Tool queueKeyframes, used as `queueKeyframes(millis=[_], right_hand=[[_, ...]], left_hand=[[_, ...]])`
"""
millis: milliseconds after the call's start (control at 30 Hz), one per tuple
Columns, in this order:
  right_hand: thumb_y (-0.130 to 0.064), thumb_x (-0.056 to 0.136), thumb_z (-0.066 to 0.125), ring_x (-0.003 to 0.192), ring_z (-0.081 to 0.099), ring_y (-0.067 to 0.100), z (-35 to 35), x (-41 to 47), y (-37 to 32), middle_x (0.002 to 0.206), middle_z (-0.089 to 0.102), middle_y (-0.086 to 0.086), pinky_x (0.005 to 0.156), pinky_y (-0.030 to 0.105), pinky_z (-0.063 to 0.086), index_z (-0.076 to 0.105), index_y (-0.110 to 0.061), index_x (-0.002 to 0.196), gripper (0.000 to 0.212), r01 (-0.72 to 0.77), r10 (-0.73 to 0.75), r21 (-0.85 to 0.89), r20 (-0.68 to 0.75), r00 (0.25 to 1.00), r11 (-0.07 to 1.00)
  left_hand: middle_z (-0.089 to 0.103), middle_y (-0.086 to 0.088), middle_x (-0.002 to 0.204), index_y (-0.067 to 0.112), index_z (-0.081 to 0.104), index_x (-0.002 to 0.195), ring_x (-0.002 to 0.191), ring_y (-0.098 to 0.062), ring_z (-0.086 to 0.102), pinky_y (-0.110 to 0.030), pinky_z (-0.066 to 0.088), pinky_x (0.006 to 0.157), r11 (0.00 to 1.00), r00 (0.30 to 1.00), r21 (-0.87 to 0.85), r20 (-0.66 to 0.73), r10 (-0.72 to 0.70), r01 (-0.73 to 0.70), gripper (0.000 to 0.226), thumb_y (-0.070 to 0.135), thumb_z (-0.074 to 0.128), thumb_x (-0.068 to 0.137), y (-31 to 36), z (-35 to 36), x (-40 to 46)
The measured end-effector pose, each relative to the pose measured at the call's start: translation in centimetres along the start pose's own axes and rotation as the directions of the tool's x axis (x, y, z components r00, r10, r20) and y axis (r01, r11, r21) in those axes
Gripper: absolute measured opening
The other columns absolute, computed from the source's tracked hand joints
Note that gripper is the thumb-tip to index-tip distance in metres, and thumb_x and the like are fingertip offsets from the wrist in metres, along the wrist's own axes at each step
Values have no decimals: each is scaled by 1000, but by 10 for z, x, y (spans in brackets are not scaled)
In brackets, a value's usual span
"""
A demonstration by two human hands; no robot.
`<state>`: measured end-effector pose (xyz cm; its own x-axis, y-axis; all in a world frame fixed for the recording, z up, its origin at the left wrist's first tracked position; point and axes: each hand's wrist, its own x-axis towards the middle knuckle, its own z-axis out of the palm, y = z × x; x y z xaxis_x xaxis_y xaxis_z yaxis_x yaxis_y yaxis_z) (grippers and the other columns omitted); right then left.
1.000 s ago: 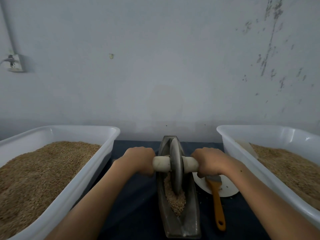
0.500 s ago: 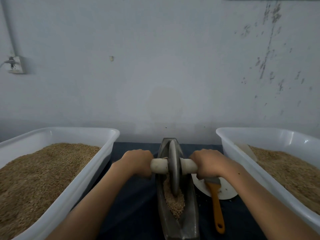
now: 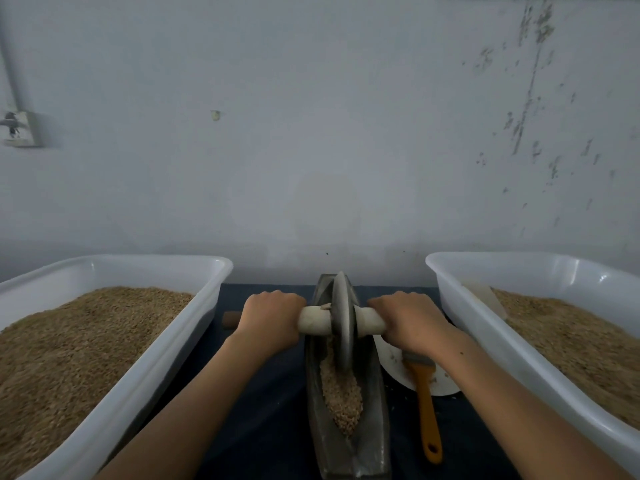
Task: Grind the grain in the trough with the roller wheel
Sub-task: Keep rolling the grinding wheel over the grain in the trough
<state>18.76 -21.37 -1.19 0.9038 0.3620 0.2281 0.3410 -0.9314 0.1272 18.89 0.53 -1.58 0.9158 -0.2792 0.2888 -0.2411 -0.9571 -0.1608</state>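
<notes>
Your left hand (image 3: pixel 272 318) and right hand (image 3: pixel 408 320) are each curled tightly round one end of the pale axle handle (image 3: pixel 315 320) that runs through the roller wheel (image 3: pixel 343 327), knuckles up, one on either side of the disc. The wheel stands upright on its edge in the far half of the dark boat-shaped trough (image 3: pixel 348 441), which lies lengthwise in front of you on the dark table (image 3: pixel 263 410). The grain (image 3: pixel 341 396) sits in the trough's channel, heaped on the near side of the wheel and touching its rim. To your left, a white tub (image 3: pixel 145 368) holds a deep bed of brown grain; a second white tub (image 3: pixel 519 348) to your right holds the same. Just right of the trough, an orange-handled brush (image 3: pixel 427 410) rests across a white plate (image 3: pixel 391 362), its bristle end hidden beneath your right wrist.
</notes>
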Motion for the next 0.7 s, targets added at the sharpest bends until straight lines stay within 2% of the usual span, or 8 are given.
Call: queueKeyframes(millis=[100,200,267,367,433,533,600,700], right_hand=[[-20,83,62,81,60,17,-11,-1,-1,95,65,-1,63,26,40,60,-23,107,25,27,-23,-17,184,983,999],[-22,78,70,74,55,13,-18,-3,-2,84,57,-5,55,23,37,59,-22,106,30,21,-29,28,326,945,999],[-22,77,71,73,54,12,-19,-3,-1,79,54,-7,53,22,36,58,-25,103,29,8,-26,53,354,935,999],[-22,79,69,72,55,11,-14,-1,-1,79,56,-8,55,24,37,54,-28,92,21,-16,5,34,294,956,999],[-21,82,64,74,55,13,-9,1,-2,87,62,-5,59,26,37,54,-27,93,15,-22,24,-13,187,982,1000],[-20,87,57,82,58,18,-1,3,-6,97,64,-2,67,30,36,54,-27,100,16,-68,68,-43,0,998,997],[-19,88,57,87,60,20,0,2,-7,99,64,-1,68,30,36,55,-27,104,18,-85,84,-51,-32,996,995],[-18,87,59,88,60,18,-8,-2,-7,101,65,0,69,29,38,57,-25,109,23,-60,65,-49,93,994,997]], left_hand=[[64,1,101,23,59,110,89,-17,60,-29,41,71,999,982,-40,187,21,-14,32,32,66,80,-3,-7,1],[67,-1,97,19,61,109,81,-15,60,-28,44,69,987,916,-161,398,44,23,37,27,71,74,-8,-12,-1],[68,-1,92,18,62,108,78,-16,62,-27,45,67,982,896,-185,440,53,32,37,25,72,73,-9,-13,-1],[60,4,87,22,60,107,76,-14,54,-29,39,66,996,949,-89,314,15,13,35,31,70,75,-4,-12,0],[61,3,93,24,59,108,80,-15,54,-30,36,66,1000,989,-18,149,-4,7,30,33,65,80,-1,-7,2],[63,3,100,27,56,105,90,-18,59,-29,34,67,1000,997,-9,-67,-28,28,22,33,59,84,2,2,0],[64,3,100,27,55,104,91,-18,60,-29,33,67,999,993,-19,-112,-28,26,20,33,58,85,2,4,-2],[64,2,103,26,57,110,94,-18,60,-28,36,70,1000,999,-3,-29,19,-19,26,34,60,85,0,-1,-2]])
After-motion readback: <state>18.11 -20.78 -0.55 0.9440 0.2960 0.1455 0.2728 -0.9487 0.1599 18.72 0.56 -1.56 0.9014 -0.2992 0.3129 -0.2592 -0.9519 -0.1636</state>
